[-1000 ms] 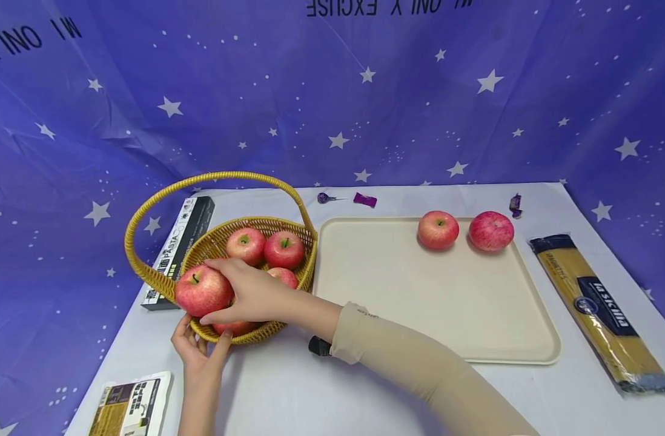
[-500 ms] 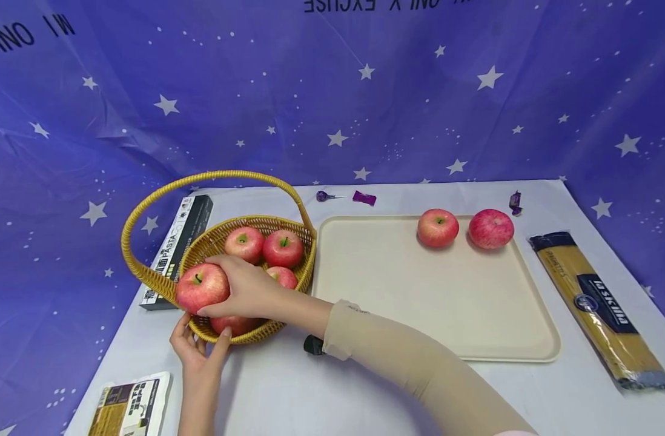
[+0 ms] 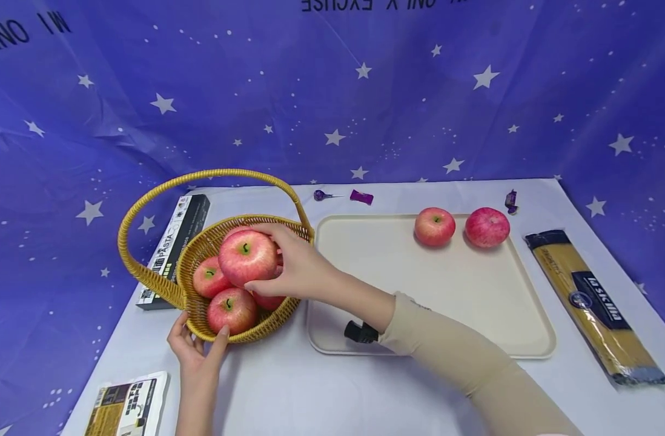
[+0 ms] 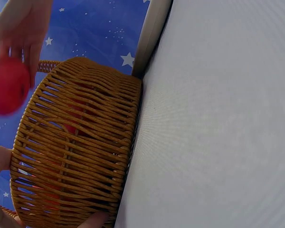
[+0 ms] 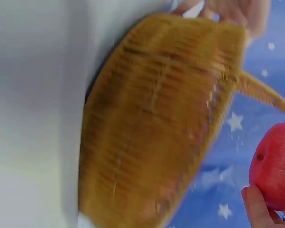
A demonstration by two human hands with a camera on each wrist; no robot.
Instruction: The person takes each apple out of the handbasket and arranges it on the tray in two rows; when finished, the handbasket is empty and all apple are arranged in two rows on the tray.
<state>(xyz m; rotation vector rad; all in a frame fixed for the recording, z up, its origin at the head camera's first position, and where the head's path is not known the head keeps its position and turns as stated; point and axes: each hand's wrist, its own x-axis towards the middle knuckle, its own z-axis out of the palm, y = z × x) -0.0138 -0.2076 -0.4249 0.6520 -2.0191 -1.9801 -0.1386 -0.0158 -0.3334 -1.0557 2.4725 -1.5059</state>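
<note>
A red apple (image 3: 248, 258) is in my right hand (image 3: 300, 269), held above the wicker basket (image 3: 258, 332) with the thumb on its near side. In the right wrist view this apple (image 5: 278, 166) is raised beside the basket wall (image 5: 142, 123). Several more apples lie in the basket, including a front one (image 3: 231, 312) and a left one (image 3: 209, 277); others are partly hidden behind my right hand. My left hand (image 3: 196, 351) grips the basket's near left rim, thumb over the edge. The left wrist view shows the woven side (image 4: 80, 142) close up.
Right of the basket lies a beige tray (image 3: 409, 284) with two apples (image 3: 434, 227) at its far edge. A spaghetti pack (image 3: 596, 309) lies at the right, a pasta box (image 3: 169, 257) behind the basket, a flat packet (image 3: 126, 404) at front left. Small wrapped sweets (image 3: 361, 197) lie at the back.
My right hand has lifted the apple from the basket's left side and carried it right, over the middle, uncovering apples at the left and front. The left hand stays on the rim.
</note>
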